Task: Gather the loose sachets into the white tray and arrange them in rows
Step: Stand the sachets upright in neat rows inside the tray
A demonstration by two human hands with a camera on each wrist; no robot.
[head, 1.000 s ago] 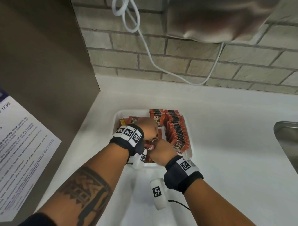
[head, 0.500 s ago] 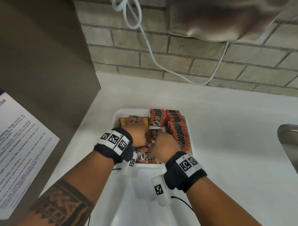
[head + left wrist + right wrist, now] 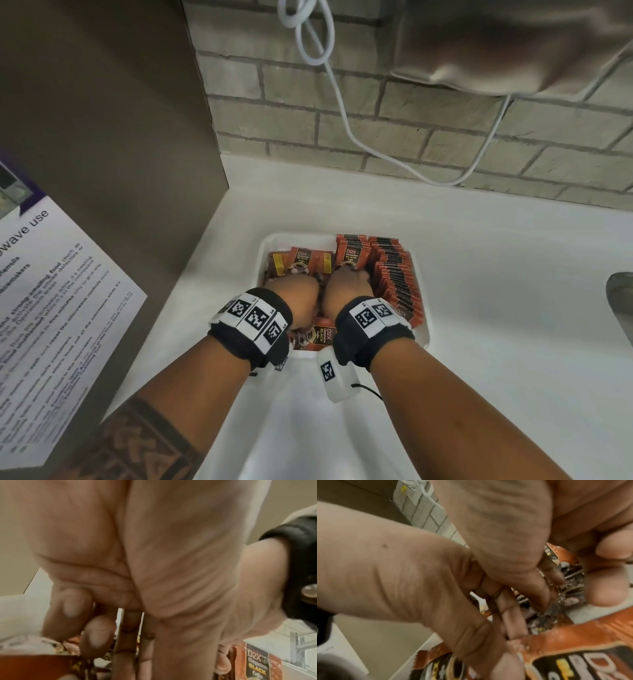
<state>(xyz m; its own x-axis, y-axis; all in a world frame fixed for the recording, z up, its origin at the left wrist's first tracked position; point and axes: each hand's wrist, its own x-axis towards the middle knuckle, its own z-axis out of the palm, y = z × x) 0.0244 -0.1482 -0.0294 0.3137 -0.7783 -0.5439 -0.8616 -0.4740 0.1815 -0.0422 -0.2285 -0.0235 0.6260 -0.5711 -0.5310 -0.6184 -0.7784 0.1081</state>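
The white tray [image 3: 298, 236] sits on the counter. Along its right side stands a long row of orange-red sachets [image 3: 397, 274], with a shorter row [image 3: 352, 255] beside it. Loose sachets lie flat at the tray's back left [image 3: 301, 262] and near edge [image 3: 320, 337]. My left hand [image 3: 294, 294] and right hand [image 3: 346, 291] are side by side in the tray's middle, knuckles up, fingers hidden among the sachets. In the left wrist view its fingers [image 3: 96, 632] are curled. In the right wrist view a bundle of sachets [image 3: 565, 566] sits between thumb and curled fingers [image 3: 607, 591].
A brown cabinet side with a paper notice [image 3: 61, 291] stands close on the left. The brick wall with a looped white cable [image 3: 342, 102] is behind the tray. A metal sink edge [image 3: 620, 298] shows at the far right of the white counter [image 3: 496, 291].
My right hand has moved forward to lie level with the left. Both hands now press together over the loose sachets in the tray's middle.
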